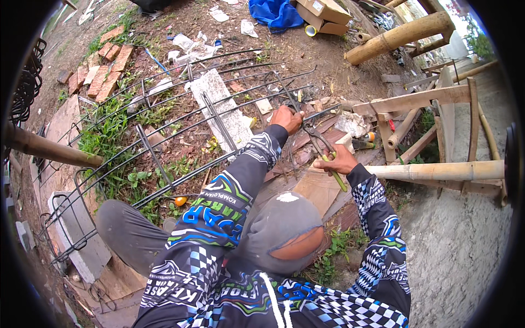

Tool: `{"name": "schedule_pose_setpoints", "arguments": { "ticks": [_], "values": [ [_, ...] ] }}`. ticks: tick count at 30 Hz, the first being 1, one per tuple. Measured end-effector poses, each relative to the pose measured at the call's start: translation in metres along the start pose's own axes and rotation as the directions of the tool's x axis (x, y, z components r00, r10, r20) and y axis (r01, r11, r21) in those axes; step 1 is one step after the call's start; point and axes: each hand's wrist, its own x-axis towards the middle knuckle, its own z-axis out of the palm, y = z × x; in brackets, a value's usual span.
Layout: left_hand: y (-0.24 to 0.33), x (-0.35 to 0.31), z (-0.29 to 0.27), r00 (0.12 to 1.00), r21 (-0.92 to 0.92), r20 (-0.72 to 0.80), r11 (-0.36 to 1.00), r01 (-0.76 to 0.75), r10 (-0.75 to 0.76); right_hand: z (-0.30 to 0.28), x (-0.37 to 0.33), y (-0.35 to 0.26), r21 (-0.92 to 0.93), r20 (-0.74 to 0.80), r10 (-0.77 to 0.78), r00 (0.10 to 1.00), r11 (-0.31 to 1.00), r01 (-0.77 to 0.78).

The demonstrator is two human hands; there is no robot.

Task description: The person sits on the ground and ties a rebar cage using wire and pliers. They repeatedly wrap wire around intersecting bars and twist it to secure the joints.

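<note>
Dirt ground [324, 56] stretches beyond rebar [217, 119] and pincers [315, 135].

The left hand [288, 119] curls at one end of a metal frame [217, 121], the right hand [339, 159] holds pliers [314, 136] by their handles [342, 182], and bricks [121, 59] lie on the ground [325, 61] at upper left.

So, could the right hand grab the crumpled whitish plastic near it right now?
Probably not without freeing itself first: the right hand grips the green-handled metal pincers. Otherwise, the crumpled whitish plastic lies close by, and the way to it looks fairly open.
</note>
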Motion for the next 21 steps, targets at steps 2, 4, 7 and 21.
{"name": "schedule_pose_setpoints", "arguments": {
  "ticks": [2,4,7,21],
  "values": [
    [0.006,0.000,-0.001,1.000,0.003,0.001,1.000,-0.013,0.013,-0.010,-0.007,-0.009,-0.378,-0.191,-0.176,0.966,0.921,0.093],
    [0.002,0.001,0.000,1.000,-0.011,0.012,1.000,-0.005,0.005,-0.011,-0.010,-0.009,-0.560,-0.247,-0.270,0.931,0.823,0.090],
    [-0.001,0.000,0.000,1.000,-0.020,-0.015,1.000,0.002,-0.002,-0.020,-0.016,-0.026,-0.797,-0.279,-0.499,0.821,0.597,0.092],
    [0.005,-0.001,-0.003,0.997,0.008,0.027,0.998,0.066,-0.066,-0.029,-0.019,-0.025,-0.686,-0.203,-0.262,0.944,0.726,0.054]
  ]
}}
